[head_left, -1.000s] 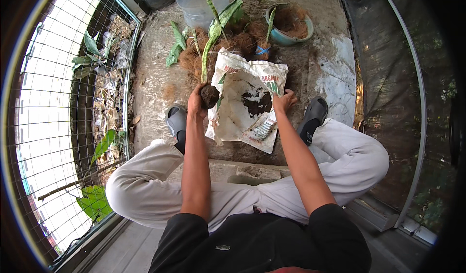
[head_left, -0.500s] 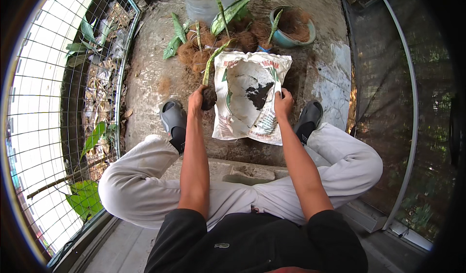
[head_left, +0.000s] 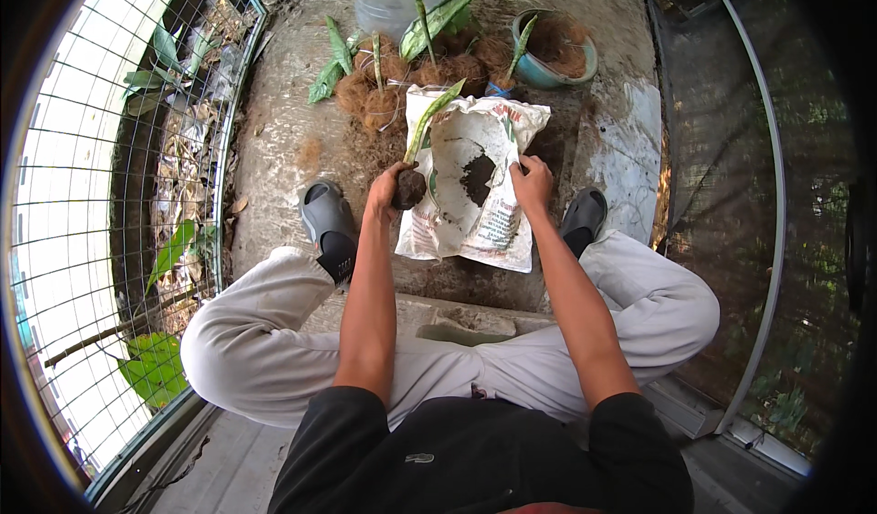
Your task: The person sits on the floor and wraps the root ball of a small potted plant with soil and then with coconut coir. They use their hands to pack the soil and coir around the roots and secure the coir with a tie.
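Observation:
My left hand [head_left: 387, 189] is closed around a snake plant cutting [head_left: 432, 119], whose long leaf leans up to the right from a dark ball of soil [head_left: 410, 188]. This root ball hangs over the left edge of a white printed sack [head_left: 422, 231]. The sack lies between my feet with its mouth spread wide, and dark soil [head_left: 478, 179] rests inside. Gripping the sack's right edge, my right hand [head_left: 532, 183] has its thumb on the rim. Several brown fibre-wrapped balls [head_left: 381, 109] with upright leaves sit just beyond the sack.
A clear plastic tub [head_left: 400, 2] stands behind the wrapped balls. To its right is a teal pot [head_left: 545, 75] holding brown fibre. Wire mesh fencing [head_left: 137, 194] runs along the left, dark netting [head_left: 717, 148] along the right. My grey clogs [head_left: 326, 208] flank the sack.
My left hand has moved right and slightly inward, bringing the cutting and its soil ball over the sack's left edge. My right hand still grips the sack, whose mouth has shifted shape slightly.

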Motion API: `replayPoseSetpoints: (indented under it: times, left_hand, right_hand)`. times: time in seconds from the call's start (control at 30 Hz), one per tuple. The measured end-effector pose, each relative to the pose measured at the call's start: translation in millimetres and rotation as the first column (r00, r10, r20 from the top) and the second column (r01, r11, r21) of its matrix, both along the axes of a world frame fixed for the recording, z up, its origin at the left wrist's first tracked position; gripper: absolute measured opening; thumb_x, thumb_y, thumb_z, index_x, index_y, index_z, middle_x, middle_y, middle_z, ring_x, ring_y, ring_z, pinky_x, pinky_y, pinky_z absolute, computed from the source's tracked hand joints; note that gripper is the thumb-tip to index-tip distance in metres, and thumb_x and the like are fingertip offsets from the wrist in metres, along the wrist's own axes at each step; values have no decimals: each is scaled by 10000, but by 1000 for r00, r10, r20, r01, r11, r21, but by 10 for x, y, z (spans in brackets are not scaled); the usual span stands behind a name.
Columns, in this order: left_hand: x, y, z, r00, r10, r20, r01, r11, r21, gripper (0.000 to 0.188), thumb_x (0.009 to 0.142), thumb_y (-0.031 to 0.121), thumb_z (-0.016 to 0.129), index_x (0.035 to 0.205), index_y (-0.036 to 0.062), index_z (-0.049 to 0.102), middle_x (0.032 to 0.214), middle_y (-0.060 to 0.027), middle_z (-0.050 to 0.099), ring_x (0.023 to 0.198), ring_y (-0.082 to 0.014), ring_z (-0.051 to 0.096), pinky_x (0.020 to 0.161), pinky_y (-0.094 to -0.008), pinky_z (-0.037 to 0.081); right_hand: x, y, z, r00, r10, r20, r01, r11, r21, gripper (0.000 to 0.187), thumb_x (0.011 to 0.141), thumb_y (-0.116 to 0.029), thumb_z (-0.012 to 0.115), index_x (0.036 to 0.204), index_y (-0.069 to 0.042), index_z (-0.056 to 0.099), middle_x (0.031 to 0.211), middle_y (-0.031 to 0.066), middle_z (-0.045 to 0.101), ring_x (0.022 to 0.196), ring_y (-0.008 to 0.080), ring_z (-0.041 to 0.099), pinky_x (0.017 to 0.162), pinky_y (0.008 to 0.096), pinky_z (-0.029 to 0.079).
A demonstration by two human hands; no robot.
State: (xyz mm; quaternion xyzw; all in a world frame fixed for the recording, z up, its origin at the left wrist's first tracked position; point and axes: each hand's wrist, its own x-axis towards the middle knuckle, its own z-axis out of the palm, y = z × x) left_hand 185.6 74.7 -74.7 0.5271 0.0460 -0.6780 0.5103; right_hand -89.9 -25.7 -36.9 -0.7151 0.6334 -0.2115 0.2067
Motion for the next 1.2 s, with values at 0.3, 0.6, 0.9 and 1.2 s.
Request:
replayPoseSetpoints:
  times: [0.3,0.6,0.9,1.2]
  left_hand:
    - [-76,-88,74,997,-80,-19,81,996,26,226,870,256,593,890,44,668,760,-65,680,580,-185,634,557,-302,527]
    - [-45,-71,-91,987,-100,-128,98,995,-25,285,920,271,506,952,20,637,812,-112,685,678,-233,672,629,-345,573]
    - [-120,-14,158,957,-73,-281,40,992,-123,391,921,293,485,1103,-28,613,898,-151,679,766,-294,672,699,-399,574]
    - [-362,-416,823,918,-27,-396,7,999,-53,447,917,310,484,1175,-40,588,868,-174,680,735,-289,664,618,-368,551]
  right_hand:
    - [-73,-76,-92,992,-118,-38,120,991,51,283,827,-249,620,1054,-88,673,1003,97,624,1017,323,558,881,513,405]
    - [209,1,-323,913,13,408,39,992,-117,158,860,-94,608,996,-26,648,887,132,639,805,275,621,739,360,486]
    - [407,-300,-1072,784,-188,591,66,973,222,282,942,-218,527,1087,-31,680,1008,127,696,960,248,644,883,320,461]
    - [324,-164,-1605,762,-185,620,99,980,170,325,977,-224,499,1146,12,645,1083,142,683,1034,240,621,917,328,445]
